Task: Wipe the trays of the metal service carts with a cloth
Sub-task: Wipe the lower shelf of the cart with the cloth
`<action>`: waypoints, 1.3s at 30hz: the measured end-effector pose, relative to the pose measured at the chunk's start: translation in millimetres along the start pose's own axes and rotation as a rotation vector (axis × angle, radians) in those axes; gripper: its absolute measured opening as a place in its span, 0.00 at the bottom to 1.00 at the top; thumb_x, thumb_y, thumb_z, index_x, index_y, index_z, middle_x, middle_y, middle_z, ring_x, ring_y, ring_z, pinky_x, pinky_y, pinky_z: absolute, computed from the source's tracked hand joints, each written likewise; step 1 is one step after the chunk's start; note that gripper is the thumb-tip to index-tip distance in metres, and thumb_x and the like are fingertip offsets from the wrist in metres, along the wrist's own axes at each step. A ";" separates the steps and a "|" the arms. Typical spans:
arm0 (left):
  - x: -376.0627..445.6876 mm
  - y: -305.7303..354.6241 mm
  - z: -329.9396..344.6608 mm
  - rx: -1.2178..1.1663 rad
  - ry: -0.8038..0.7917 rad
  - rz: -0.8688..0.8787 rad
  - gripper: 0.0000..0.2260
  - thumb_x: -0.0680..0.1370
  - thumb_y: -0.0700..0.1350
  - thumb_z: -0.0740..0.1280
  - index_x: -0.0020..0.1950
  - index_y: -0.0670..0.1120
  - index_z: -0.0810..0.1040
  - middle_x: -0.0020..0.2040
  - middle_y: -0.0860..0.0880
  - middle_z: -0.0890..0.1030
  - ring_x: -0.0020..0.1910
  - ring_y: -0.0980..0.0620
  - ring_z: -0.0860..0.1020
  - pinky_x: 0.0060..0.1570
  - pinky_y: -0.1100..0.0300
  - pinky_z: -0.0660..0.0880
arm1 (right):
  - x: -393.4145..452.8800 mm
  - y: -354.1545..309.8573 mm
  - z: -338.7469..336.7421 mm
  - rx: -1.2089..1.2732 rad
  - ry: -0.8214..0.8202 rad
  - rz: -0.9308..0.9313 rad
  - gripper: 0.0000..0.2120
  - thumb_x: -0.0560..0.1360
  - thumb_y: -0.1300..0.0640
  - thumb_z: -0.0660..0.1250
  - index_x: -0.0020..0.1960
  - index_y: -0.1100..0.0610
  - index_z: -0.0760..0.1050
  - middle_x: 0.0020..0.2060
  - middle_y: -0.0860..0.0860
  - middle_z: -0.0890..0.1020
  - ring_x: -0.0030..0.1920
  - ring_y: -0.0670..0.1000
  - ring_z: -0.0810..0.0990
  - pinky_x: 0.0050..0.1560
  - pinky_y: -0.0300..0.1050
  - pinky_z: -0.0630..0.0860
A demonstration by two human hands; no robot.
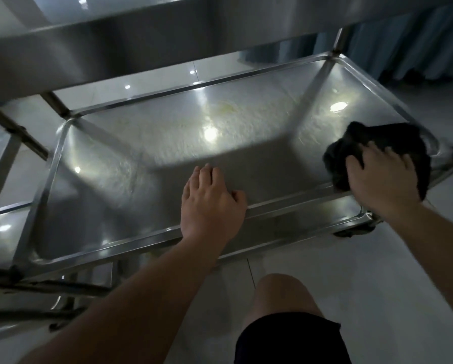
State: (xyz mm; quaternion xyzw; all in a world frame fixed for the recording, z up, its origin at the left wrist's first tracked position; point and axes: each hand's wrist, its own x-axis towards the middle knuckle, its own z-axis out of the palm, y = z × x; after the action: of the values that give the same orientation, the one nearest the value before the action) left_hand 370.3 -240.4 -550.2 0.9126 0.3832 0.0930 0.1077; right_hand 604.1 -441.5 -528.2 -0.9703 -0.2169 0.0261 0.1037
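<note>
Two hands: both at the lower tray (146, 143), its near rim under the wrists.
Left hand (209, 203): fingers flat, slightly apart, bracing on the steel.
Right hand (382, 177): fingers spread, pressing the dark cloth (361, 143) into the right corner.
Advice: sweep leftward, overlapping, across the streaked film beyond the fingertips.

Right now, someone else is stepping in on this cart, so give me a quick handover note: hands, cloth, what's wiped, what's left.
Left hand: open, palm resting on the near rim of the lower tray, no grip on anything.
Right hand: pressing the dark cloth onto the tray's near right corner.
Done: cannot tell how much is wiped; the tray floor shows streaks and a yellowish smear near the far side.
Left: work the cloth across to the far side and left end, then the upper tray.
</note>
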 end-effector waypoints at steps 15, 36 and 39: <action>-16.3 -114.5 -49.8 -0.070 -0.029 0.024 0.27 0.82 0.59 0.52 0.80 0.54 0.65 0.81 0.48 0.66 0.81 0.45 0.63 0.79 0.45 0.59 | -103.9 -122.6 42.5 -0.047 -0.050 -0.398 0.35 0.80 0.37 0.42 0.82 0.48 0.65 0.82 0.46 0.64 0.82 0.51 0.59 0.83 0.55 0.47; -128.6 -254.6 -57.3 0.069 0.092 -0.222 0.37 0.84 0.67 0.35 0.87 0.48 0.48 0.87 0.49 0.46 0.85 0.52 0.40 0.81 0.53 0.35 | -81.9 -219.2 47.1 -0.024 -0.131 -0.549 0.28 0.82 0.41 0.57 0.77 0.54 0.71 0.75 0.59 0.74 0.73 0.63 0.73 0.73 0.59 0.69; -129.1 -252.8 -56.3 0.081 0.095 -0.234 0.37 0.84 0.67 0.34 0.87 0.48 0.46 0.87 0.49 0.45 0.85 0.52 0.38 0.79 0.55 0.31 | -30.7 -164.9 35.9 -0.047 -0.100 -0.115 0.34 0.80 0.36 0.50 0.78 0.55 0.66 0.77 0.61 0.70 0.75 0.65 0.68 0.76 0.64 0.64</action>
State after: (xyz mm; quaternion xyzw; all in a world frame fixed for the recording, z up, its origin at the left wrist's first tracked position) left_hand 95.4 -153.5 -575.2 0.8598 0.4953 0.1073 0.0625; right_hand 504.3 -301.9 -528.0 -0.9560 -0.2775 0.0634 0.0715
